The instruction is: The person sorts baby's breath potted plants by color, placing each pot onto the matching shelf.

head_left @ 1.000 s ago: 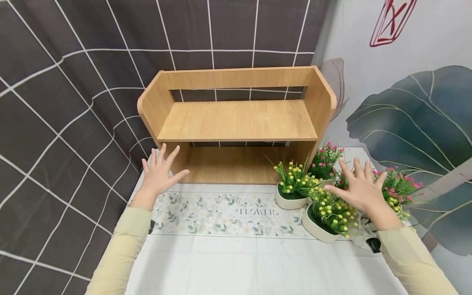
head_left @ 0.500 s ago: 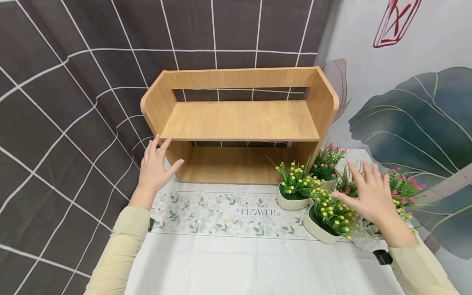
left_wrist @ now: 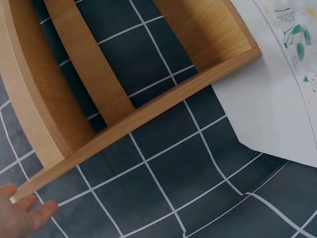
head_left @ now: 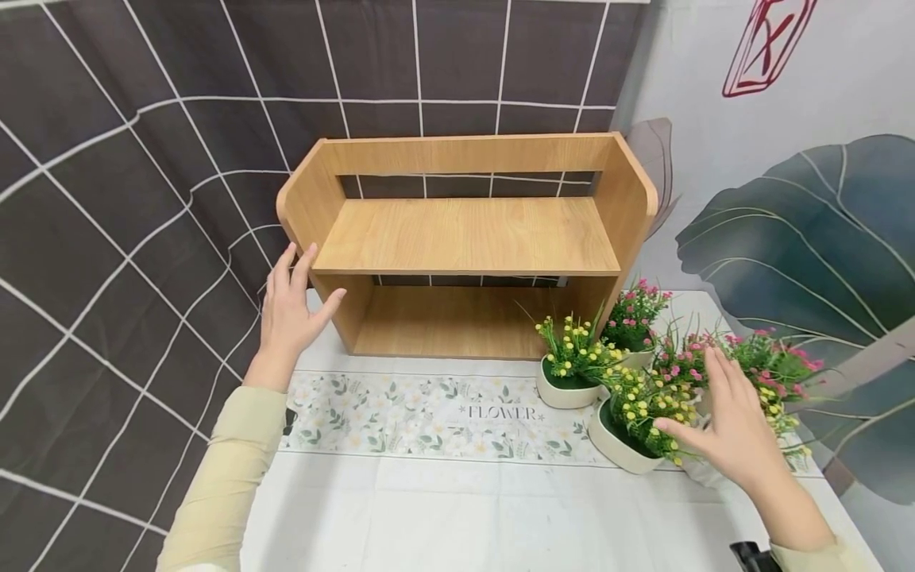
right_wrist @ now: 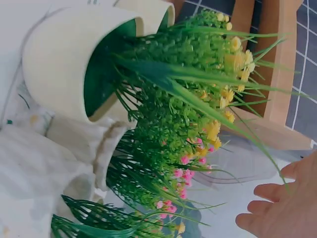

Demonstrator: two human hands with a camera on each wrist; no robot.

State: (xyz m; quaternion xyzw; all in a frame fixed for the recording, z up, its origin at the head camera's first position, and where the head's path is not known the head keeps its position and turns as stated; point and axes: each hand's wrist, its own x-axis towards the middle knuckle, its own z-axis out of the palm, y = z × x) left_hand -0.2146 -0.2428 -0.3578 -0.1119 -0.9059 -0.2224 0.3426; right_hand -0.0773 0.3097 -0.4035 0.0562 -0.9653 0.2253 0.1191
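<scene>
1. Head view: the left hand, fingers straight and thumb spread, is at the left side of the wooden shelf; contact cannot be told. The right hand, likewise extended, is in front of the pink-flowered plants and right of the yellow-flowered plants. The hands are well apart, the shelf beyond and between them.
2. Left wrist view: the left fingertips are near the shelf's side edge, lower left.
3. Right wrist view: a long leaf overlaps the right fingers; touching is unclear. Cream pots lie well apart from them.
</scene>
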